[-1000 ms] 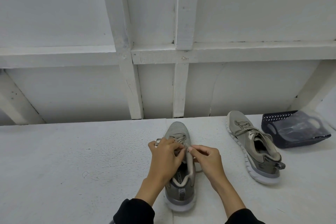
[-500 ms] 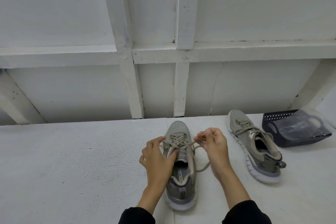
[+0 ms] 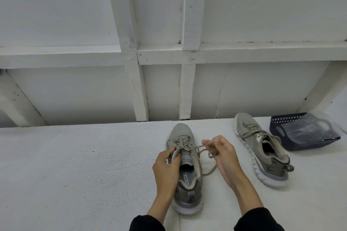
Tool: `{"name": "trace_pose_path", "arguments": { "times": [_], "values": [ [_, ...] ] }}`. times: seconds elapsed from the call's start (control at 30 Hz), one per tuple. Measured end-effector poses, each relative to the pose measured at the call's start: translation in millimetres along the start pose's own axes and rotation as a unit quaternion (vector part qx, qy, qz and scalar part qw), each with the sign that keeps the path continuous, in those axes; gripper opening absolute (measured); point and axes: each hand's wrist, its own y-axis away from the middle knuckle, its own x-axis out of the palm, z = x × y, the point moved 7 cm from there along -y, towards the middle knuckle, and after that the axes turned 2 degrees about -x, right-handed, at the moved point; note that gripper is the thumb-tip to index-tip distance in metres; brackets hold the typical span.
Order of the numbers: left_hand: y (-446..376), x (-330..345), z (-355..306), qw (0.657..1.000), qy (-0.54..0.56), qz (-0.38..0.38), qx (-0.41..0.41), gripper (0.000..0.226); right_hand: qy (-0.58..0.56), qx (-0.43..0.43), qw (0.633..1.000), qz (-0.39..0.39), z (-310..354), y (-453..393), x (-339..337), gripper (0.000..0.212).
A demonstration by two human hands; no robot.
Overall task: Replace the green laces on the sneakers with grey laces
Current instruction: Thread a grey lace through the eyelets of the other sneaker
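A grey-green sneaker (image 3: 185, 167) stands in front of me on the white surface, toe pointing away. My left hand (image 3: 166, 165) grips its left collar edge beside the tongue. My right hand (image 3: 222, 153) is to the right of the shoe and pinches a loose end of its lace (image 3: 205, 151), which is drawn out sideways from the top eyelets and hangs in a loop below the hand. The lace looks greyish-green; its lower rows remain threaded. A second sneaker (image 3: 262, 151) lies to the right, laced and tied.
A dark blue plastic basket (image 3: 281, 133) holding a clear plastic bag (image 3: 309, 129) sits at the far right. A white wall with framing beams (image 3: 131, 73) rises right behind the surface. The white surface (image 3: 75, 165) stretches to the left.
My hands were together over the knot; they have drawn apart. The right hand has pulled the lace end out to the right, and the left has shifted to the shoe's collar.
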Motion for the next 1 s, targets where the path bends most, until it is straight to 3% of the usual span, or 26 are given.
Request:
{"name": "trace_pose_path", "arguments": {
  "times": [0.07,0.13,0.2,0.3,0.5,0.7,0.87,1.0],
  "values": [
    [0,0,0,1.0,0.004,-0.006,0.006,0.024,-0.074,0.0,0.997,-0.026,1,1,-5,0.031],
    [1,0,-1,1.0,0.012,-0.008,0.008,0.024,0.072,-0.023,0.996,-0.036,4,3,-11,0.029],
    [1,1,0,1.0,0.018,-0.008,0.009,0.027,0.254,-0.054,0.966,0.001,3,6,-9,0.02],
    [0,1,2,1.0,0.025,-0.013,0.009,0.027,0.354,-0.047,0.931,0.072,-9,10,-6,0.019],
    [0,3,0,1.0,0.019,-0.015,0.018,0.028,0.359,0.016,0.931,0.061,-24,5,-11,0.036],
    [-2,-2,4,1.0,0.021,-0.019,0.005,0.02,0.342,0.063,0.936,0.056,-39,4,-20,0.023],
    [-2,-1,5,1.0,0.012,-0.018,-0.003,0.017,0.382,0.097,0.907,0.153,-62,14,-18,0.016],
    [-3,-3,7,1.0,-0.008,-0.023,-0.004,0.014,0.433,0.067,0.899,0.024,-65,10,-36,0.013]
  ]
}}
